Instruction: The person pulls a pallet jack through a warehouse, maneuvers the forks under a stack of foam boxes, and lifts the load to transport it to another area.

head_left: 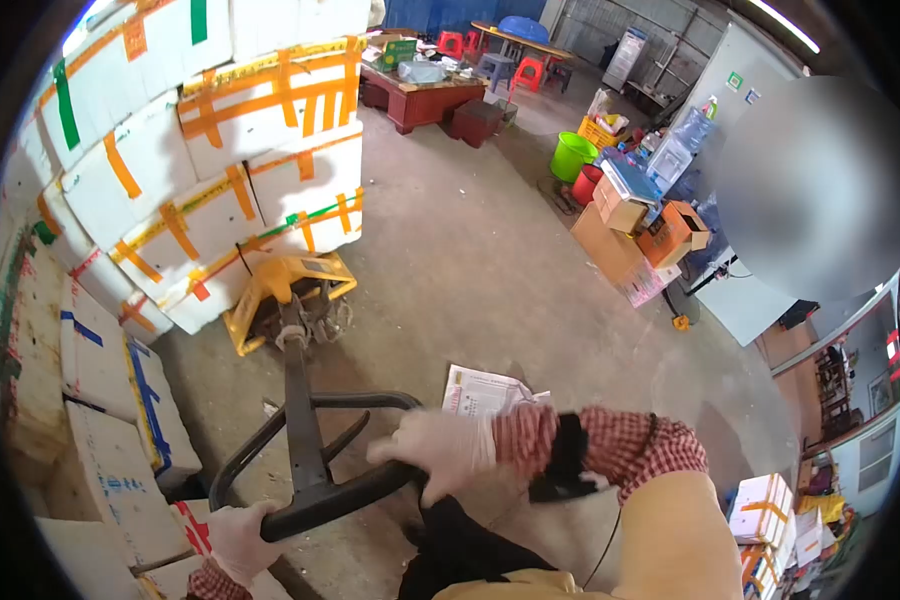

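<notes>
Both my hands wear whitish gloves and grip the black loop handle (355, 492) of a pallet jack. My left hand (238, 545) is closed around the loop's near left corner. Further right, my right hand (445, 448) wraps the loop's right corner, below a red checked sleeve. A dark lever sits inside the loop. The handle's shaft leads forward to the pallet jack's yellow base (260, 297), beside a tall stack of white foam boxes (210, 215) bound with orange, yellow and green tape. The jack's forks are hidden.
More foam boxes (120, 480) stand close on the left. A paper sheet (485, 393) lies on the floor ahead. Cardboard boxes (675, 232), a green bucket (573, 157) and water bottles line the right side. A red-brown desk (420, 97) stands further back; taped boxes (760, 510) are at lower right.
</notes>
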Available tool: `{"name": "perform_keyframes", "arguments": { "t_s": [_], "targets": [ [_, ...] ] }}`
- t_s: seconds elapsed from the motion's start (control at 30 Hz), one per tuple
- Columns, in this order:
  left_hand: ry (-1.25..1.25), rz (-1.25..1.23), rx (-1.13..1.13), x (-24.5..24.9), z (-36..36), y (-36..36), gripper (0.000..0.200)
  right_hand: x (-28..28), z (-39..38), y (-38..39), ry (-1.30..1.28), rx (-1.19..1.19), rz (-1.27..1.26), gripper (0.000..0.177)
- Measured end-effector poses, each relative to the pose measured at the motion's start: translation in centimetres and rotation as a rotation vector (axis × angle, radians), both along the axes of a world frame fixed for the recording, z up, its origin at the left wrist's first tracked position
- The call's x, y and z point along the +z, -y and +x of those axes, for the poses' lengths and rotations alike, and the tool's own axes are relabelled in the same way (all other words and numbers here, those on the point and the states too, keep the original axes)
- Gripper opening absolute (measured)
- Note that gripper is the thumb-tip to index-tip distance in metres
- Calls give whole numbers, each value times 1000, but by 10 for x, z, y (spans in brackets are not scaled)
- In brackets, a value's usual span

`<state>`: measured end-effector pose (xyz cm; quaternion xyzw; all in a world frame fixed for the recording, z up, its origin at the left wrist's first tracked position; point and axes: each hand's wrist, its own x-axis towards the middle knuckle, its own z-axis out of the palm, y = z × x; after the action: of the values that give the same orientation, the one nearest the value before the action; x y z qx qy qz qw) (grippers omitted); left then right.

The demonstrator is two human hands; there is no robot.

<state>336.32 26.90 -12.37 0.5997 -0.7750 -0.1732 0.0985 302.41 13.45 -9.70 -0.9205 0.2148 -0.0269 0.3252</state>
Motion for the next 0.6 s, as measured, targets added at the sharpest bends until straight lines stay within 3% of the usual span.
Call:
{"name": "perform_keyframes", "arguments": {
  "t_s": [0.03,0.1,0.17,0.23,0.3,0.43,0.5,0.57,0.6],
  "targets": [
    [-5,16,-9,-19,-3,-7,55,-17,3,-15,193,-11,-64,38],
    [3,57,-9,-64,-6,-52,50,-62,11,-50,-154,-90,6,33],
    [212,327,-58,-111,-35,-90,45,-139,3,-99,-268,20,59,26],
    [205,512,46,-210,-56,-127,42,-230,0,-138,-487,147,123,26],
    [61,429,30,-173,-50,-103,39,-199,7,-119,-424,119,98,27],
    [32,191,46,-73,-20,-51,30,-51,47,-50,-101,-170,-212,29],
    [-6,-32,62,-53,-30,-29,21,-73,37,-53,-192,-118,-144,30],
    [109,113,87,-161,-54,-91,29,-161,9,-107,-324,-27,11,30],
    [74,135,84,-173,-63,-105,30,-197,2,-121,-339,26,28,28]
  ]
}}
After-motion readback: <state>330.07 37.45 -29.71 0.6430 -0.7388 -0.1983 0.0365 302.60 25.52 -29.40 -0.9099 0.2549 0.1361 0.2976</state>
